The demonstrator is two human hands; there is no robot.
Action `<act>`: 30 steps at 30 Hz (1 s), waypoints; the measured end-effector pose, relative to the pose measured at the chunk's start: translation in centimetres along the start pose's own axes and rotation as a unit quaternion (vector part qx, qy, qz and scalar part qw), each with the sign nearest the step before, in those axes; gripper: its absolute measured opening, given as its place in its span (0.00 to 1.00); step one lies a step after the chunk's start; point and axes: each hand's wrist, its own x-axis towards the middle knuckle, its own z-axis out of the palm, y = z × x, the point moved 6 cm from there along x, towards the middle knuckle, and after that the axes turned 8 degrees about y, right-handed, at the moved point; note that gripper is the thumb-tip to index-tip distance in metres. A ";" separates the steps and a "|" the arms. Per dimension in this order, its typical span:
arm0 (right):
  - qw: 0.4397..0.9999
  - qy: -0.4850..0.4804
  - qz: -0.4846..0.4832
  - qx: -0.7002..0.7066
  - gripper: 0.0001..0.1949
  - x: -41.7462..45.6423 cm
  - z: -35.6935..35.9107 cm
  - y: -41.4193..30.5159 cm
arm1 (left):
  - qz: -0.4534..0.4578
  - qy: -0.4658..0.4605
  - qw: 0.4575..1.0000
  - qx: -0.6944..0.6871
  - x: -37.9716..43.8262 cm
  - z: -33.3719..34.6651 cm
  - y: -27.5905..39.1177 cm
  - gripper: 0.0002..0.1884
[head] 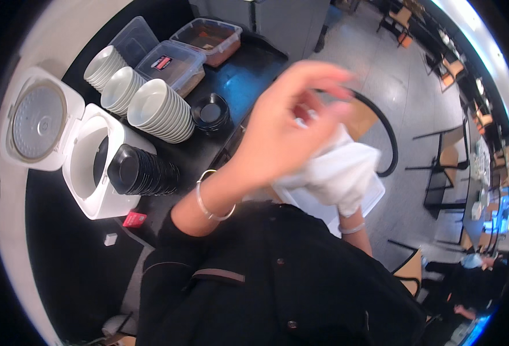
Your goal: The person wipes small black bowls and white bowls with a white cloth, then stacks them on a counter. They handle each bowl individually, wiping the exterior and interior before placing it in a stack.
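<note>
My left hand (286,127) is raised in front of me, blurred, with its fingers curved and thumb near them. Small white patches show between the fingers; whether it holds them cannot be told. White cloth (343,173) covers my right hand (351,194), hiding its fingers; the bare wrist with a bangle shows below. Under the cloth is a pale plastic tray or bin (373,194). Left of my left hand, black small dishes (211,112) and white bowls (161,110) stand stacked on the dark counter (248,82).
A lidded clear container (170,65) and a clear container with reddish contents (207,41) stand at the back. An open white rice cooker (94,160) is left, beside more stacked black dishes (144,171). Chairs (449,160) and a person (461,281) are at the right.
</note>
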 end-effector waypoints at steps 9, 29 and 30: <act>0.953 0.218 0.184 0.103 0.12 -8.4 -9.0 5.8 | -0.595 0.099 0.797 0.034 -18.0 -1.7 -30.8 0.14; 0.907 0.224 0.322 0.155 0.19 -14.9 -10.3 7.6 | -0.704 -0.052 0.697 -0.128 -22.6 13.3 -35.7 0.14; 0.913 0.194 0.311 0.180 0.19 -13.7 -9.5 7.8 | -0.668 -0.054 0.732 -0.122 -20.8 12.0 -33.7 0.14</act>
